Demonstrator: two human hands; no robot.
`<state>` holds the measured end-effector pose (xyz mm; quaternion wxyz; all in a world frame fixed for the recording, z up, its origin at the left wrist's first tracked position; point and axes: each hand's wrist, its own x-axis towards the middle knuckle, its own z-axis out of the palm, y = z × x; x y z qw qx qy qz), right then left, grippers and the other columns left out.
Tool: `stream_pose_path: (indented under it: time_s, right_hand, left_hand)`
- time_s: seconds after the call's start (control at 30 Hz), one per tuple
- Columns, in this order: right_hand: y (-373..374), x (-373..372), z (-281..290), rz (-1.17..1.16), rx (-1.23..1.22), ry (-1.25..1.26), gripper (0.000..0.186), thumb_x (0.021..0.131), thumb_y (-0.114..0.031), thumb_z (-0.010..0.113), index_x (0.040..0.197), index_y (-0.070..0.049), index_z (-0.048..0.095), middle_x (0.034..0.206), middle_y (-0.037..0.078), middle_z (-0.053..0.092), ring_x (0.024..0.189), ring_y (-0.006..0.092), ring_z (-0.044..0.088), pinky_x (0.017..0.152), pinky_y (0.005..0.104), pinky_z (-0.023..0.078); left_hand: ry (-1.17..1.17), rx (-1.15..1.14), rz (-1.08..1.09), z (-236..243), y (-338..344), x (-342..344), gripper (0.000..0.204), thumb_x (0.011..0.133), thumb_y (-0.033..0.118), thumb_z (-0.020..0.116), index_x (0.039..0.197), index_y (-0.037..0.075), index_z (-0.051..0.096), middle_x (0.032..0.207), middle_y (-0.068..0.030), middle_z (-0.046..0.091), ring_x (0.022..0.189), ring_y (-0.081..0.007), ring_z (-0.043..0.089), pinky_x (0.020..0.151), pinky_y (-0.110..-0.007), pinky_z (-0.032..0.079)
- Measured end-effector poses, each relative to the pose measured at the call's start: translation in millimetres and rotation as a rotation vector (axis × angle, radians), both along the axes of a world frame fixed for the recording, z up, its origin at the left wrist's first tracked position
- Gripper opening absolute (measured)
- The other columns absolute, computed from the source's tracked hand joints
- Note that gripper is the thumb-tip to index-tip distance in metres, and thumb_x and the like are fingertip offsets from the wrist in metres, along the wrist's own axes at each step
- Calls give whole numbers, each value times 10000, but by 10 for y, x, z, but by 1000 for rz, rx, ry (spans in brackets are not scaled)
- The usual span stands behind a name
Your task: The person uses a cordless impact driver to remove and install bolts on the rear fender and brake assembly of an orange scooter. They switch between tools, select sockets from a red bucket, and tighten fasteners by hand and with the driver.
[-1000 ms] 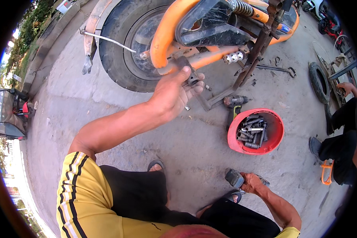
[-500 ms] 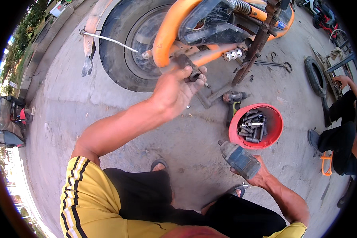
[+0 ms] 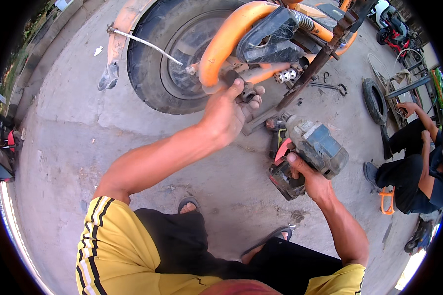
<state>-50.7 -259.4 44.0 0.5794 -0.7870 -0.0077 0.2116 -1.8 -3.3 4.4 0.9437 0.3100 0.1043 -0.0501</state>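
My left hand [image 3: 225, 110] grips a dark metal socket [image 3: 246, 92] beside the lower bend of the orange tubular frame [image 3: 210, 61] of a two-wheeler, near the hub of its wheel [image 3: 150, 81]. My right hand [image 3: 310, 178] holds a dusty cordless impact wrench [image 3: 319, 146] raised, its nose pointing up-left toward the socket, a short gap apart. Behind the wrench a red container [image 3: 281, 150] is mostly hidden. A second cordless drill [image 3: 276, 127] lies on the ground, partly covered by the wrench.
A rusty metal bar stand [image 3: 312, 68] stands by the frame, with long tools [image 3: 330, 85] on the ground. At the right, a loose tire [image 3: 373, 102] lies near a co-worker [image 3: 423, 162] in dark clothes seated low. A red scooter [image 3: 396, 34] is parked behind.
My right hand has lifted the wrench upward and forward, now covering most of the red container. My left hand, with the socket, has shifted slightly right along with the view.
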Motion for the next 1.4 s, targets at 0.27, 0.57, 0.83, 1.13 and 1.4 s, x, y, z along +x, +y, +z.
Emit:
stream_pose_path:
  time_s: [0.27,0.57,0.83,1.13,1.4]
  right_hand:
    - [553,-33,-693,-167,483,-19,209,959,-154,778,1087,-9,700,720,2,598,579,103,532,562,279,433]
    - [1008,-58,-851,-159,688,23,178,962,-156,772,1024,-15,683,713,15,596,573,118,540,566,296,447]
    - [1117,-7,-989,-183,663,-43,189,951,-110,776,1067,-1,673,730,21,596,578,124,541,541,300,449]
    - [1290,-38,-998,-231,784,98,186,941,-107,775,1006,-22,623,694,39,544,569,172,541,566,349,468]
    - [1299,-49,-1002,-264,754,101,178,939,-106,761,1004,-28,614,681,33,528,546,163,511,549,338,452]
  left_hand:
    - [14,188,-8,1,-25,-19,371,1111,384,509,1246,45,576,1282,-164,677,1143,-235,628,1039,-412,502]
    - [26,227,-42,-34,5,-2,390,1120,408,468,1313,77,541,1357,-158,661,1233,-250,594,1115,-439,435]
    - [5,215,-71,-52,15,-20,419,1123,415,454,1353,73,527,1350,-142,655,1229,-255,598,1110,-456,451]
    - [-3,207,-95,-77,40,-38,460,1126,424,436,1367,45,532,1349,-130,649,1215,-260,607,1084,-476,476]
    - [-40,131,-126,-82,37,-69,495,1134,425,405,1412,26,496,1363,-169,630,1248,-283,593,1123,-495,451]
